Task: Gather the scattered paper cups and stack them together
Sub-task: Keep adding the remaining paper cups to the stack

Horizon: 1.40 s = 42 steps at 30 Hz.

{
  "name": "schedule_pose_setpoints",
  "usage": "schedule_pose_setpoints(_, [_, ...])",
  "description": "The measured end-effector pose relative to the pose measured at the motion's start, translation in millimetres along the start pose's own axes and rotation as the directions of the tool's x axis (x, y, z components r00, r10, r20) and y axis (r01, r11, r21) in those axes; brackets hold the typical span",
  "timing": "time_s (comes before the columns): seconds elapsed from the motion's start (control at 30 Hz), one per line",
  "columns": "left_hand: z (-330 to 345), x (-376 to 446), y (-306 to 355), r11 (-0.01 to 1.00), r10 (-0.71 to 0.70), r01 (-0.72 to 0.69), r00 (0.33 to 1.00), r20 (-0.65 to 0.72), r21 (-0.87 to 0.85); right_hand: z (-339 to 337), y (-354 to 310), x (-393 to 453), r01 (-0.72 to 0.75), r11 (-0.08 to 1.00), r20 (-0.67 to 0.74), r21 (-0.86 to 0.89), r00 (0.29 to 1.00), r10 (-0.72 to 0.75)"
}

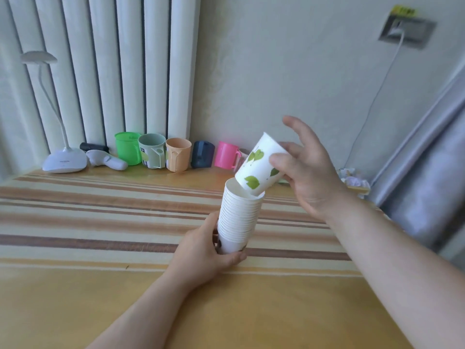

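Two bare hands work above a striped table, a little right of its middle. The left hand is wrapped around the bottom of a tall stack of white paper cups, holding it upright and leaning slightly. The right hand pinches a single leaf-printed cup between thumb and fingers, its other fingers spread wide, and tilts the cup's base into the open mouth of the stack; the cup is only partly in and not yet seated. No loose paper cups show anywhere on the table, so this looks like one of the last, perhaps the last, to be added. Along the far edge stand a row of coloured plastic mugs and a white desk lamp towards the far left corner, well apart from the hands. The near and left parts of the table lie open for setting the stack down.
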State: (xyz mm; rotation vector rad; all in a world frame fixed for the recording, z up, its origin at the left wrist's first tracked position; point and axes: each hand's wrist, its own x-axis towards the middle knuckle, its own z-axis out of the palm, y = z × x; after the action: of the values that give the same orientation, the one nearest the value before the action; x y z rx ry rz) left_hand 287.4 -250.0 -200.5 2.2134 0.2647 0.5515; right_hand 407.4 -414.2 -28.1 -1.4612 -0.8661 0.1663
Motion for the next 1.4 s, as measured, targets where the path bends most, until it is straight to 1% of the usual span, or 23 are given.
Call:
schedule_pose_setpoints(0.07, [0,0,-2,1.000,0.014,-0.014,1.000,0.008,-0.004,3,2,-9,0.018,0.983,0.017,-0.183,1.000,-0.016])
schedule_pose_setpoints(0.13, [1,1,-4,0.999,0.032,-0.032,0.999,0.023,-0.003,8,9,-17,0.016,0.939,0.047,-0.344,0.999,0.000])
schedule_pose_setpoints(0.17, [2,1,-5,0.999,0.040,-0.040,0.999,0.032,-0.006,11,14,-21,0.014,0.917,0.071,-0.399,0.997,0.016])
schedule_pose_setpoints(0.23, [3,2,-7,0.999,0.047,-0.046,0.998,0.048,-0.022,16,25,-27,0.008,0.890,0.104,-0.456,0.994,0.044])
schedule_pose_setpoints(0.37, [2,5,-9,0.998,0.058,-0.056,0.996,0.071,-0.026,15,66,-50,-0.158,0.897,0.042,-0.413,0.981,0.192])
schedule_pose_setpoints(0.47, [6,5,-7,0.997,0.080,-0.081,0.995,0.064,0.007,26,108,-78,-0.279,0.882,0.007,-0.380,0.953,0.304])
schedule_pose_setpoints(0.53, [12,3,-3,0.996,0.091,-0.093,0.993,0.070,0.018,36,129,-90,-0.340,0.855,-0.076,-0.392,0.938,0.338])
schedule_pose_setpoints(0.63, [19,1,1,0.995,0.090,-0.093,0.991,0.103,0.033,34,141,-90,-0.383,0.834,-0.194,-0.397,0.923,0.331])
schedule_pose_setpoints(0.73, [24,-5,5,0.972,0.122,-0.157,0.973,0.198,0.175,15,143,-81,-0.414,0.808,-0.291,-0.418,0.904,0.313])
schedule_pose_setpoints(0.8, [29,-8,10,0.941,0.110,-0.171,0.971,0.212,0.291,5,145,-76,-0.443,0.788,-0.325,-0.427,0.889,0.323])
schedule_pose_setpoints(0.9, [33,-10,13,0.868,0.015,-0.111,0.980,0.198,0.484,-1,151,-74,-0.484,0.762,-0.339,-0.431,0.869,0.360])
schedule_pose_setpoints(0.97, [35,-11,13,0.807,-0.044,-0.105,0.971,0.236,0.581,-1,153,-75,-0.488,0.759,-0.345,-0.431,0.867,0.361])
schedule_pose_setpoints(1.03, [36,-12,13,0.767,-0.069,-0.118,0.962,0.264,0.631,-1,154,-75,-0.475,0.759,-0.337,-0.444,0.874,0.350])
schedule_pose_setpoints(1.1, [37,-13,15,0.757,-0.068,-0.120,0.963,0.260,0.642,-2,152,-78,-0.459,0.736,-0.298,-0.498,0.887,0.352])
schedule_pose_setpoints(1.17, [37,-15,17,0.754,-0.062,-0.116,0.967,0.246,0.647,-3,148,-86,-0.418,0.679,-0.237,-0.604,0.907,0.348])
schedule_pose_setpoints(1.2, [36,-15,19,0.757,-0.066,-0.109,0.968,0.241,0.645,-4,148,-92,-0.384,0.627,-0.207,-0.678,0.918,0.339])
schedule_pose_setpoints(1.23, [36,-14,21,0.763,-0.070,-0.097,0.971,0.231,0.640,-5,146,-99,-0.348,0.540,-0.174,-0.766,0.922,0.347])
schedule_pose_setpoints(1.27, [34,-13,23,0.773,-0.080,-0.082,0.971,0.224,0.630,-7,143,-107,-0.316,0.425,-0.143,-0.848,0.910,0.390])
schedule_pose_setpoints(1.3, [34,-12,23,0.782,-0.072,-0.081,0.973,0.218,0.618,-9,140,-116,-0.291,0.330,-0.118,-0.898,0.882,0.457])
schedule_pose_setpoints(1.33, [32,-14,24,0.787,-0.075,-0.077,0.973,0.219,0.612,-11,135,-127,-0.277,0.273,-0.099,-0.921,0.845,0.525])
schedule_pose_setpoints(1.4, [31,-23,28,0.775,-0.074,-0.105,0.964,0.255,0.623,-15,120,-151,-0.262,0.239,-0.061,-0.935,0.783,0.619])
